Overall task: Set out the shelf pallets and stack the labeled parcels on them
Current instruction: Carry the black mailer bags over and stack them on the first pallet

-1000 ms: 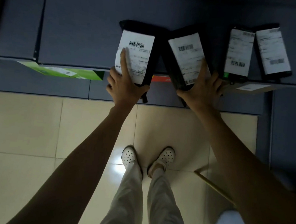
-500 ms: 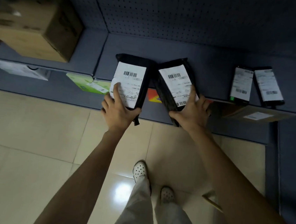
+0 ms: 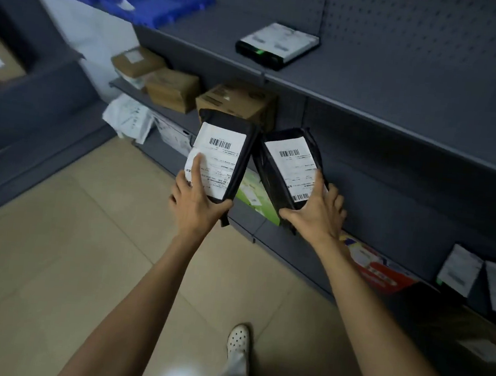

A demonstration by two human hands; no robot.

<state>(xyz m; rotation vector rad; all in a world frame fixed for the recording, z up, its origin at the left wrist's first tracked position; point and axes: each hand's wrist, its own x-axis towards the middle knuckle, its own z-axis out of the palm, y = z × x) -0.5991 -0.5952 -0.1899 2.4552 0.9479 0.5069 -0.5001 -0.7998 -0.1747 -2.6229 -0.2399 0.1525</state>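
Note:
I hold two black parcels with white barcode labels in the air in front of the grey shelving. My left hand (image 3: 194, 202) grips the bottom of the left parcel (image 3: 221, 151), thumb on its label. My right hand (image 3: 317, 215) grips the lower end of the right parcel (image 3: 287, 164), which tilts to the left. A blue pallet (image 3: 156, 2) lies on the upper shelf at the far left, blurred. Another labeled black parcel (image 3: 278, 45) lies flat on that upper shelf. Two more labeled parcels (image 3: 458, 269) stand on the low shelf at the right.
Brown cardboard boxes (image 3: 234, 100) sit on the middle shelf behind my hands. White bags (image 3: 128, 118) and a green box (image 3: 254, 193) lie on the low shelf, with a red package (image 3: 376, 270) farther right. A dark counter (image 3: 28, 115) runs along the left. Tiled floor (image 3: 49, 259) lies below.
Both parcels have come up off the shelf and now hang in the air in my hands. My view has swung up and left, showing the upper shelves and the blue pallet.

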